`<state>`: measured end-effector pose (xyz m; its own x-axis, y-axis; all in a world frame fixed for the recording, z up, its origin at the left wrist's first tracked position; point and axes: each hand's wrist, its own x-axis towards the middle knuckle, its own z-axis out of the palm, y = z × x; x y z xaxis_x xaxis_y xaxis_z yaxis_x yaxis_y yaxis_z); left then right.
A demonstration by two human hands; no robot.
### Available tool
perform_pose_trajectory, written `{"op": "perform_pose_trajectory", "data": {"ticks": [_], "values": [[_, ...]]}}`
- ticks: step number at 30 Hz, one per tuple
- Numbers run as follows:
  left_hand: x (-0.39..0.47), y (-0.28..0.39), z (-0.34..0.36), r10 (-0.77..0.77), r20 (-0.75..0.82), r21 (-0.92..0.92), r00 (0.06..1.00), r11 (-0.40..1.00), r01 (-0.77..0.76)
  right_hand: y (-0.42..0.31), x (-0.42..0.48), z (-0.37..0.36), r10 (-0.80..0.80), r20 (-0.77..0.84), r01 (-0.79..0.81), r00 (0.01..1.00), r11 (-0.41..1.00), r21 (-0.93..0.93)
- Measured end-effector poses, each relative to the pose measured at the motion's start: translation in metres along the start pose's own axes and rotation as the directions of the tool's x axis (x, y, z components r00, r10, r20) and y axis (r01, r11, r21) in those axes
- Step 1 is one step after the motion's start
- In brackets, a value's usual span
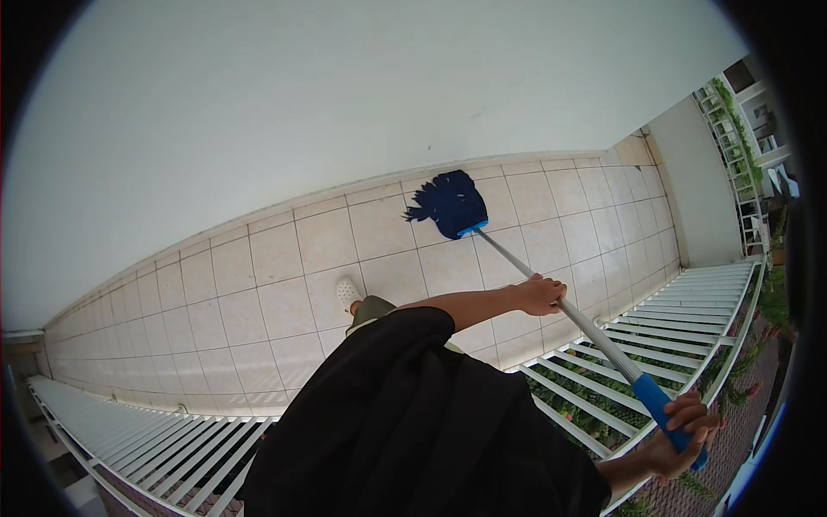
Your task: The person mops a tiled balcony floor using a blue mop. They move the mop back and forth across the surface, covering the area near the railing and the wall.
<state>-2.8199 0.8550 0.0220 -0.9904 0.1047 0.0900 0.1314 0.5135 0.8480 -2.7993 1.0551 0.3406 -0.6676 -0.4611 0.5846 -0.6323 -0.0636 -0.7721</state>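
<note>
A mop with a silvery metal pole [594, 333] slants across the view from lower right to upper middle. My left hand [541, 295] is closed around the middle of the pole. Lower down, my right hand [686, 432] grips the blue handle sleeve [660, 408] at the pole's end. The dark blue mop head [452, 200] lies spread on the beige tiled floor [387, 226], near the foot of the wall. Its loose strands fan out to the left. A bright blue connector [473, 227] joins head and pole.
A white wall [362, 84] runs along the far side. White metal railing [672, 304] borders the near side, with plants [575, 388] beyond it; the handle end reaches over the rail. A low wall [701, 194] stands at the right end. My white perforated clog [347, 292] is on the tiles.
</note>
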Motion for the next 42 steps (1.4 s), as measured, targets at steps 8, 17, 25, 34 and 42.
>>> {"op": "perform_pose_trajectory", "data": {"ticks": [8, 17, 25, 34, 42], "values": [[-0.012, 0.022, -0.011, -0.091, -0.035, 0.132, 0.995, 0.987, 0.095, 0.032, 0.037, -0.067, 0.135, -0.218, -0.111, 0.967, 0.987, 0.119], [-0.137, -0.04, -0.073, -0.384, -0.117, 0.19, 0.916, 0.896, 0.4, 0.115, 0.08, 0.061, 0.326, -0.126, -0.254, 0.937, 0.883, 0.395], [-0.403, -0.173, -0.121, -0.797, -0.434, 0.035, 0.42, 0.451, 0.892, 0.158, 0.004, 0.386, 0.293, 0.602, -0.66, 0.743, 0.47, 0.585], [-0.578, -0.149, -0.105, -0.88, -0.369, -0.158, -0.3, -0.259, 0.953, 0.077, -0.092, 0.5, -0.297, 0.955, -0.789, -0.026, 0.592, 0.163], [-0.456, -0.145, -0.108, -0.889, -0.457, -0.135, 0.018, 0.09, 0.987, 0.142, 0.012, 0.425, -0.358, 0.934, -0.677, 0.007, 0.685, 0.268]]}}
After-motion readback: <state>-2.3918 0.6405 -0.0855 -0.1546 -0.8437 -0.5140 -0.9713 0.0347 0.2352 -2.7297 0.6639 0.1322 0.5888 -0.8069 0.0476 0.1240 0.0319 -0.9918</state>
